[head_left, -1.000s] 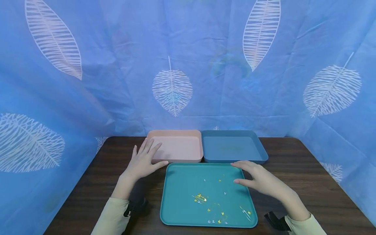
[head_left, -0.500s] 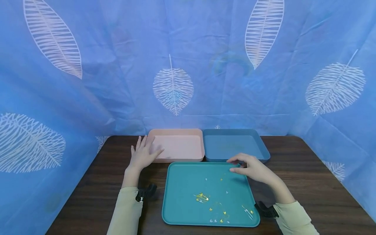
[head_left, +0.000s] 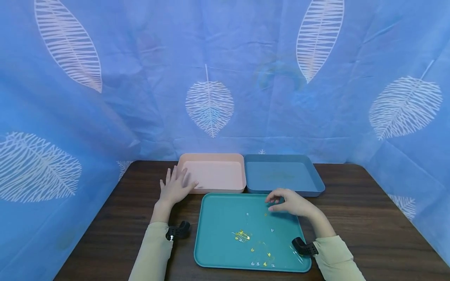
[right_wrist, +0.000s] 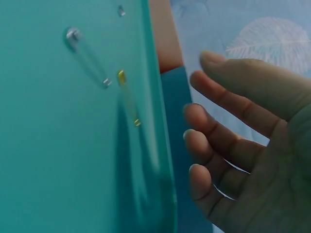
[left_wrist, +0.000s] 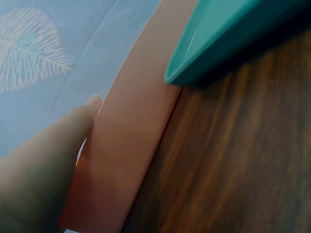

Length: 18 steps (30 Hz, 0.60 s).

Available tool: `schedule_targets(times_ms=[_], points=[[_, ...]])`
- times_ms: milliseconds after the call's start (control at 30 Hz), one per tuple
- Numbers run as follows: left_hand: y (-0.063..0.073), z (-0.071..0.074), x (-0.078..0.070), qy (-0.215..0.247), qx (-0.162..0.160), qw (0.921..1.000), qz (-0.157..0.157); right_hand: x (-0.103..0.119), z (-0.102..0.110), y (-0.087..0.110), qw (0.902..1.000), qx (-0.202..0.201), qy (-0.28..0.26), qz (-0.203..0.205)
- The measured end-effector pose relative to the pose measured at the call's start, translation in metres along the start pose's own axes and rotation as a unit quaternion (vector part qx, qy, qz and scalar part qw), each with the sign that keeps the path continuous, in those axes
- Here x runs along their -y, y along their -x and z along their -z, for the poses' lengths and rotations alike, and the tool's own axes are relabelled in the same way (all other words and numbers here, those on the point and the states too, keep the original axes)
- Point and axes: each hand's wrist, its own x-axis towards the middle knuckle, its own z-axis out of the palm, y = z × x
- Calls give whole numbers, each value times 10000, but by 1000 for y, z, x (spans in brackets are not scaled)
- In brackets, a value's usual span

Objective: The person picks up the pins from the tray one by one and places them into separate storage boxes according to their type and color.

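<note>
My left hand [head_left: 174,191] is at the left front corner of the pink tray [head_left: 214,171], fingers spread and thumb at the rim. In the left wrist view that thumb [left_wrist: 48,150] lies along the tray's front wall. My right hand [head_left: 293,203] hovers over the back right part of the teal tray [head_left: 218,218], fingers loosely bent and holding nothing. Below it, in the right wrist view, a gold safety pin [right_wrist: 121,76] and a silver safety pin [right_wrist: 73,34] lie on the teal tray. A small heap of gold and silver safety pins [head_left: 241,236] lies mid-tray.
Right of the pink tray stands a blue tray [head_left: 281,173], side by side with it behind the teal one. More pins [head_left: 265,264] are scattered near the teal tray's front edge. Dark wooden tabletop [head_left: 358,218] surrounds the trays, and a blue leaf-print cloth [head_left: 225,78] hangs behind.
My right hand has moved left over the teal tray, its fingers bending more. My left hand has shifted slightly and come to the pink tray's front corner. The pins have stayed put.
</note>
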Motion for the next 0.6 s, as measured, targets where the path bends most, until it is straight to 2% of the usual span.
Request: schedule_targets(times_ms=[133, 233, 600], points=[[2, -1, 1, 148, 81, 9998, 80, -6, -4, 0, 9993, 375, 30, -31], [3, -1, 2, 159, 123, 9997, 115, -11, -6, -1, 9988, 496, 28, -40], [1, -3, -1, 250, 133, 9996, 33, -14, -12, 1, 9993, 172, 126, -295]])
